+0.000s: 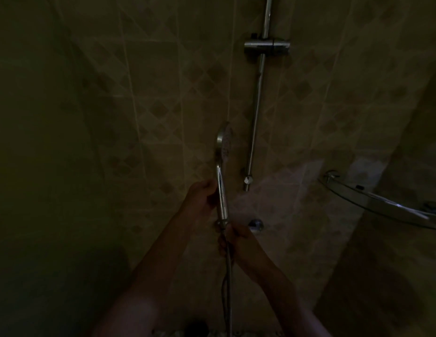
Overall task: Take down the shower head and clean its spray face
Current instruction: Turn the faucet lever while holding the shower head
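Your left hand (pixel 202 198) grips the chrome handheld shower head (pixel 223 144) by its handle, off its chrome wall bracket (pixel 266 46); your right hand (pixel 232 239) holds the metal hose (pixel 228 276). Next, probably turn its spray face toward you and scrub.

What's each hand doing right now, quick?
Left hand: closed around the handle of the shower head.
Right hand: closed on the hose just below the handle.

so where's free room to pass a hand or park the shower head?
Open air left of the shower head, before bare tile. The empty holder on the rail could take it. A narrower gap lies between rail and glass shelf. Crowded at centre: left hand grips the handle, right hand the hose.
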Demonstrator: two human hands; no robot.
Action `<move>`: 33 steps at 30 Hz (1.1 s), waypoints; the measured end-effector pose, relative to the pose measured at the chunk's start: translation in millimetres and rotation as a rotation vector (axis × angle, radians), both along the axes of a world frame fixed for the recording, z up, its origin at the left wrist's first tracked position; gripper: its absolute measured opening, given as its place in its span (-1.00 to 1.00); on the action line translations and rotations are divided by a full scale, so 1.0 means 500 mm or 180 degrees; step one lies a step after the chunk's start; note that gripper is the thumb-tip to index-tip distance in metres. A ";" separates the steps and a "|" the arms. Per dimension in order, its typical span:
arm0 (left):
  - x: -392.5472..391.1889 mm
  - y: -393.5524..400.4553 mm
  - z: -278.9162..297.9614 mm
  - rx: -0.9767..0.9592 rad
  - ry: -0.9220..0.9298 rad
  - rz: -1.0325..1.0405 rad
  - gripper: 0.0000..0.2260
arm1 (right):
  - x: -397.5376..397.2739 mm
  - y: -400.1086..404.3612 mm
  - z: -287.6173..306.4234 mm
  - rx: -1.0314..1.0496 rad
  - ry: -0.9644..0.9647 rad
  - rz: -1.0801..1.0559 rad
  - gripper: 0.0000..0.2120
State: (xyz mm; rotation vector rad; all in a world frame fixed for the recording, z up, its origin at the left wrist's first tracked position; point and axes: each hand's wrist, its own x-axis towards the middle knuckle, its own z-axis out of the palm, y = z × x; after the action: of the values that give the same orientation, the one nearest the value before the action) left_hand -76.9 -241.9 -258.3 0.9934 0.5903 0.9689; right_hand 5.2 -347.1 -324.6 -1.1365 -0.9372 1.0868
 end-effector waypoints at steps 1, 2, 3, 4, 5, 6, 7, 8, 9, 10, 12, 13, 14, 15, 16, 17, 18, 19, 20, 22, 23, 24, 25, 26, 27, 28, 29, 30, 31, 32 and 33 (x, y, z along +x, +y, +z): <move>-0.001 -0.002 0.004 -0.0040 -0.0054 -0.0012 -0.79 | -0.001 -0.003 0.001 0.0016 0.0028 0.0010 -0.79; -0.001 -0.001 0.005 -0.0076 -0.0096 -0.0019 -0.66 | -0.002 -0.004 0.003 0.0019 0.0038 0.0003 -0.79; -0.002 -0.004 0.009 -0.0075 -0.0122 -0.0054 -0.54 | -0.002 -0.005 0.005 0.0002 0.0011 -0.0020 -0.79; -0.001 -0.004 0.009 -0.0024 -0.0122 -0.0073 -0.46 | -0.002 -0.005 0.005 -0.0032 -0.0053 -0.0055 -0.77; 0.000 -0.008 0.012 0.0082 -0.0076 -0.0038 -0.46 | -0.003 -0.004 0.005 -0.0062 -0.0143 -0.0097 -0.74; 0.003 -0.007 0.011 0.0210 0.0029 -0.0014 -0.53 | -0.004 -0.003 0.006 -0.0077 -0.0233 -0.0127 -0.72; 0.004 -0.008 0.011 0.0315 0.0150 0.0013 -0.63 | -0.004 -0.003 0.007 -0.0079 -0.0301 -0.0138 -0.71; 0.007 -0.006 0.010 0.0367 0.0248 0.0062 -0.71 | -0.004 -0.004 0.009 -0.0069 -0.0339 -0.0136 -0.71; 0.007 -0.009 0.012 0.0408 0.0262 0.0118 -0.75 | -0.004 -0.004 0.011 -0.0060 -0.0352 -0.0136 -0.71; 0.007 -0.006 0.010 0.0403 0.0229 0.0147 -0.77 | -0.002 -0.005 0.014 -0.0058 -0.0341 -0.0143 -0.71; 0.007 -0.002 0.011 0.0417 0.0201 0.0147 -0.79 | 0.001 -0.007 0.020 -0.0052 -0.0270 -0.0142 -0.71; 0.007 -0.004 0.013 0.0450 0.0198 0.0184 -0.85 | 0.002 -0.007 0.022 -0.0041 -0.0251 -0.0128 -0.72; 0.008 -0.007 0.015 0.0469 0.0158 0.0204 -0.91 | 0.002 -0.008 0.023 -0.0028 -0.0250 -0.0117 -0.73; 0.011 -0.015 0.019 0.0428 0.0093 0.0191 -0.90 | 0.002 -0.009 0.023 -0.0010 -0.0254 -0.0116 -0.74; 0.017 -0.019 0.020 0.0311 0.0005 0.0169 -0.86 | 0.002 -0.010 0.024 0.0009 -0.0268 -0.0114 -0.75; 0.022 -0.030 0.025 0.0120 -0.0169 0.0088 -0.83 | 0.002 -0.011 0.024 0.0036 -0.0280 -0.0103 -0.74; 0.032 -0.025 0.021 -0.0161 -0.0318 0.0049 -0.81 | 0.002 -0.012 0.024 0.0061 -0.0286 -0.0091 -0.73; 0.035 -0.023 0.024 -0.0394 -0.0465 0.0005 -0.79 | 0.002 -0.011 0.025 0.0063 -0.0260 -0.0085 -0.73; 0.035 -0.026 0.026 -0.0555 -0.0548 -0.0267 -0.77 | 0.002 -0.010 0.027 0.0050 -0.0205 -0.0089 -0.74; 0.034 -0.020 0.021 -0.0299 -0.0484 -0.0676 -0.71 | 0.003 -0.009 0.031 0.0026 -0.0110 -0.0094 -0.75; 0.037 -0.015 0.018 -0.0187 -0.0266 -0.0640 -0.71 | 0.004 -0.008 0.032 0.0014 -0.0078 -0.0098 -0.75; 0.039 -0.008 0.009 -0.0165 -0.0075 -0.0395 -0.73 | 0.006 -0.008 0.033 0.0004 -0.0052 -0.0097 -0.74; 0.042 0.003 -0.002 -0.0034 -0.0019 -0.0037 -0.78 | 0.008 -0.009 0.032 -0.0006 -0.0048 -0.0108 -0.75; 0.040 0.002 -0.004 0.0035 -0.0023 0.0119 -0.85 | 0.010 -0.009 0.030 -0.0017 -0.0061 -0.0137 -0.77; 0.039 -0.003 -0.002 0.0173 -0.0052 0.0131 -0.90 | 0.012 -0.009 0.026 -0.0028 -0.0079 -0.0195 -0.80; 0.042 -0.003 -0.002 0.0266 -0.0001 0.0118 -0.90 | 0.013 -0.010 0.022 -0.0033 -0.0072 -0.0262 -0.83; 0.042 -0.007 0.000 0.0319 0.0001 0.0060 -0.88 | 0.014 -0.010 0.017 -0.0030 -0.0037 -0.0326 -0.85; 0.041 -0.009 0.002 0.0348 0.0032 0.0021 -0.87 | 0.016 -0.009 0.012 -0.0010 0.0029 -0.0362 -0.86; 0.041 -0.010 0.003 0.0353 0.0043 -0.0007 -0.85 | 0.017 -0.009 0.009 0.0018 0.0107 -0.0353 -0.84; 0.039 -0.010 0.003 0.0363 0.0014 -0.0093 -0.82 | 0.018 -0.009 0.005 0.0032 0.0187 -0.0321 -0.82; 0.037 -0.011 0.003 0.0353 -0.0052 -0.0179 -0.76 | 0.020 -0.009 0.003 0.0031 0.0272 -0.0278 -0.78</move>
State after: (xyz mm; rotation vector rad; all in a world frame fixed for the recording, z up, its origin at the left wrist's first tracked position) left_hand -58.2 -247.4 -256.6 1.0943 0.4968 0.9670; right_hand 15.3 -351.5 -323.2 -1.1045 -0.8181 1.0505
